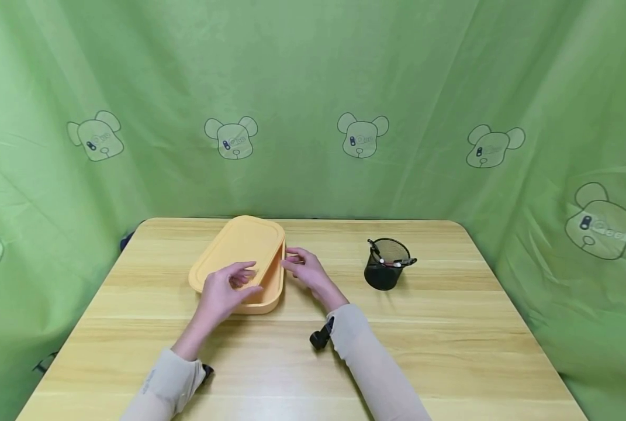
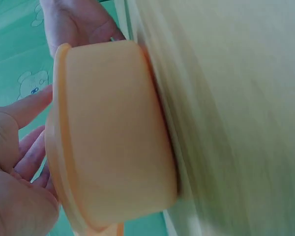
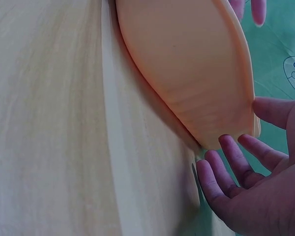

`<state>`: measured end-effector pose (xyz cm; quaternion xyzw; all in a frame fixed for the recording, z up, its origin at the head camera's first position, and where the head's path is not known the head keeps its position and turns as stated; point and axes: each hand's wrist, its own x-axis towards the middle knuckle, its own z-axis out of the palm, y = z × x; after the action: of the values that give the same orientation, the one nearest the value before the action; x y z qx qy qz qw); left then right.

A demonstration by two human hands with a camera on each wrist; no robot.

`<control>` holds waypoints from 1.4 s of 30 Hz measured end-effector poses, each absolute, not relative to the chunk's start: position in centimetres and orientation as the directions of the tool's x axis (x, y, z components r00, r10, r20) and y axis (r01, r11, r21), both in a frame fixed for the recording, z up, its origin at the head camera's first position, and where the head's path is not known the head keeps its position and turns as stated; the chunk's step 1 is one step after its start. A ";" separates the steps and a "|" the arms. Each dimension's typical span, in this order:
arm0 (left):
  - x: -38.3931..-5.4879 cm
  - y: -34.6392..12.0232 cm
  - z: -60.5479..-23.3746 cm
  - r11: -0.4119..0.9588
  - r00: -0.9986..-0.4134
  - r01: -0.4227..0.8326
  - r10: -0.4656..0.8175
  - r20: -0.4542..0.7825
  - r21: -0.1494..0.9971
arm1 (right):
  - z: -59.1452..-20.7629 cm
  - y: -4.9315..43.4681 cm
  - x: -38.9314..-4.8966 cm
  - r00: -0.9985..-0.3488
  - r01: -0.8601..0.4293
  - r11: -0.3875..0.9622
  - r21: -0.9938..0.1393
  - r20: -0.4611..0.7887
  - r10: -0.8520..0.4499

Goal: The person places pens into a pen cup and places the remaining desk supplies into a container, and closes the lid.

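Note:
An orange food storage box [image 1: 267,298] stands at the left of the table. Its matching lid [image 1: 239,248] lies askew across the top, shifted left, so part of the box's inside shows at the right. My left hand [image 1: 225,292] is over the lid's near right edge, thumb and fingers spread apart; whether the fingertips touch the lid is hard to tell. At the box's right side is my right hand [image 1: 307,270]. In the right wrist view its loosely bent fingers [image 3: 238,160] are by the box wall [image 3: 187,64], with the thumb at the rim.
A black mesh pen holder [image 1: 382,275] with pens [image 1: 388,264] in it stands on the right half of the wooden table [image 1: 439,339]. Behind the table hangs a green curtain [image 1: 297,64] printed with bear heads.

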<state>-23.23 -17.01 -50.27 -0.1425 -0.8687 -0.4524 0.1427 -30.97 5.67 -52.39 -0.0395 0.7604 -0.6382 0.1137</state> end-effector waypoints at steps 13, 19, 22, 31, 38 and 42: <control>-25.0 -24.9 -48.8 0.535 -0.931 0.181 -0.178 0.320 0.825 | -52.5 5.4 -30.3 -0.984 -0.050 0.324 -0.945 -0.008 -0.176; -25.2 -26.8 -49.7 0.451 -0.971 0.046 -0.190 0.147 0.891 | -52.0 4.9 -29.1 -0.981 -0.056 0.346 -0.937 -0.013 -0.192; -25.2 -27.0 -50.1 0.437 -0.978 0.030 -0.171 0.116 0.899 | -52.0 4.5 -28.8 -0.978 -0.068 0.342 -0.937 -0.005 -0.207; -25.2 -26.7 -50.7 0.445 -0.987 0.041 -0.123 0.106 0.895 | -52.4 4.0 -28.6 -0.978 -0.066 0.277 -0.958 0.006 -0.211; -24.8 -26.1 -50.6 0.431 -0.990 0.030 -0.109 0.085 0.902 | -52.3 4.0 -28.4 -0.980 -0.045 0.278 -0.960 -0.012 -0.198; -24.5 -25.8 -50.5 0.431 -0.991 0.020 -0.111 0.075 0.902 | -52.3 4.0 -28.6 -0.981 -0.052 0.316 -0.947 -0.011 -0.194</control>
<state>-24.49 -25.76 -50.49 0.0270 -0.8436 -0.5327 0.0614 -28.63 3.96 -52.27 -0.0761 0.8088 -0.5800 0.0614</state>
